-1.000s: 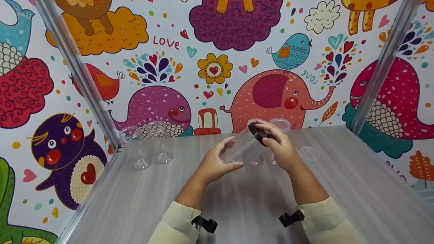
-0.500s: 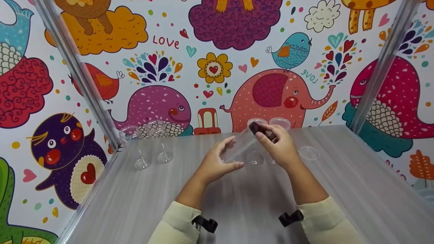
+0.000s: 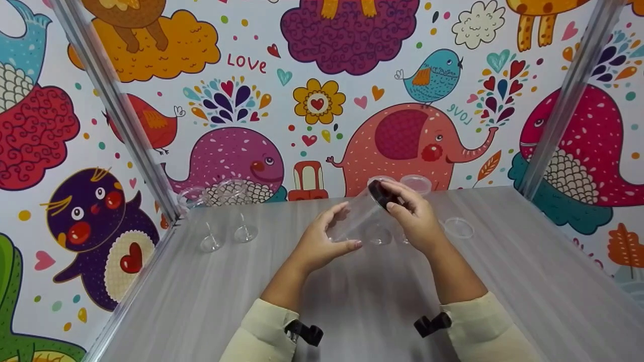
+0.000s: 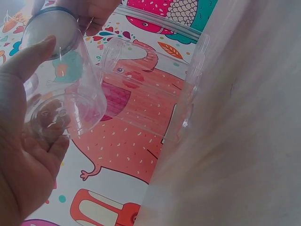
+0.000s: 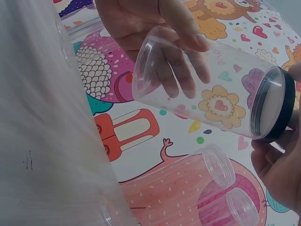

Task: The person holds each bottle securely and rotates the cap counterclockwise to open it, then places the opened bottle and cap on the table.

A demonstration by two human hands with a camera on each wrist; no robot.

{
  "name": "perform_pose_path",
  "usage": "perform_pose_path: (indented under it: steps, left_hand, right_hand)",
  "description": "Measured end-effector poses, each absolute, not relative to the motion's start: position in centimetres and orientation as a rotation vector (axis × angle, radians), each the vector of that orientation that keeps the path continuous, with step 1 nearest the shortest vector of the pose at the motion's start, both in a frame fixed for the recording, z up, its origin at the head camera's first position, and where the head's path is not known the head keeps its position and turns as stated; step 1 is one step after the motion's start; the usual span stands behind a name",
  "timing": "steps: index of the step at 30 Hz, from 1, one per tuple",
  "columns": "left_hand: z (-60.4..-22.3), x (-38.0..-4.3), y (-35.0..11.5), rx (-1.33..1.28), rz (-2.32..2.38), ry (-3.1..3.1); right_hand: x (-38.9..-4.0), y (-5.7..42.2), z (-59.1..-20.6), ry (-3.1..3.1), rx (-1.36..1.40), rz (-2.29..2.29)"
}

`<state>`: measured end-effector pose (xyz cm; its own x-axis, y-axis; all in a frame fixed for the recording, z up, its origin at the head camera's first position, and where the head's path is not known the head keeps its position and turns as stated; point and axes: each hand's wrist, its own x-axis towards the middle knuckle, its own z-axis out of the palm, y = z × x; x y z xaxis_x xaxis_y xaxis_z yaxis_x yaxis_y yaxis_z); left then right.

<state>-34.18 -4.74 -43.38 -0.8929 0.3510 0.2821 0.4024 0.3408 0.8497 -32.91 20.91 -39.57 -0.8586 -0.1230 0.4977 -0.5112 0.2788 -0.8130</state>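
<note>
A clear plastic jar (image 3: 354, 217) with a black screw lid (image 3: 378, 193) is held tilted above the table, its lid end up and to the right. My left hand (image 3: 322, 241) grips the jar body near its base, thumb on one side and fingers on the other. Around the lid curl the fingers and thumb of my right hand (image 3: 415, 216). In the right wrist view the lid (image 5: 283, 106) sits on the jar's mouth, and the see-through body (image 5: 188, 89) shows nothing inside. The left wrist view has the jar's round base (image 4: 70, 113) near my left palm.
Two clear open jars (image 3: 245, 233) stand at the back left of the grey table (image 3: 211, 301). Two more clear jars (image 3: 380, 235) stand behind my hands, partly hidden. A clear round disc (image 3: 459, 228) lies right of them. Patterned walls with metal corner posts (image 3: 568, 95) enclose the table.
My right hand's fingers have shifted around the black lid, turning over it and then back to a similar hold. The jar and my left hand have stayed in place.
</note>
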Motion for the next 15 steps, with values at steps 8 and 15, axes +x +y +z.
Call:
perform_pose_path:
  steps: [8,15]
  left_hand:
    - [-43.32,-34.22,-4.81,-0.728,-1.617,-2.530]
    - [-43.44,-34.24,-4.77,-0.729,-1.617,-2.529]
  right_hand:
    - [-32.71,20.83,-39.40,-2.164,0.628,1.676]
    - [-32.81,20.87,-39.46,-2.153,0.631,1.652]
